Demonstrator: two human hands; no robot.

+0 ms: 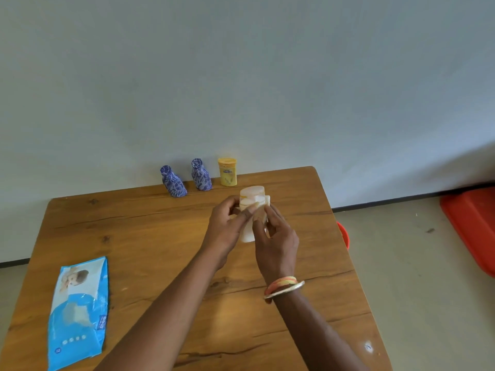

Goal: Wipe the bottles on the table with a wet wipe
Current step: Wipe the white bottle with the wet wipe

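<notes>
Nearest, at the left front of the wooden tabletop (150, 236), a blue pack of wipes (79, 311) lies flat, well apart from both hands. Two bare forearms reach in from the bottom edge towards the middle of the tabletop, and the right wrist wears orange and pale bangles (284, 286).

Farther in, the hands meet around a white bottle (247, 235), which is lifted off the wood and tilted away from the person. The left hand (227, 226) grips the bottle from its left side, with curled fingers around the body and the thumb across its front. The right hand (276, 242) is on the bottle's right side, its fingers bent and pinching a white wet wipe (266, 200) against the upper part of the bottle. The bottle's cap end shows above both sets of fingertips. How far the wipe wraps around the bottle cannot be told.

Beyond the hands, three more bottles stand upright in a row along the far edge against the pale wall. They are a left blue patterned bottle (173, 183), a second blue patterned bottle (201, 175) beside it, and a yellow bottle (227, 172) on the right. The yellow bottle is the one closest to the held bottle.

On the floor to the right lies a red tray (471, 226).
</notes>
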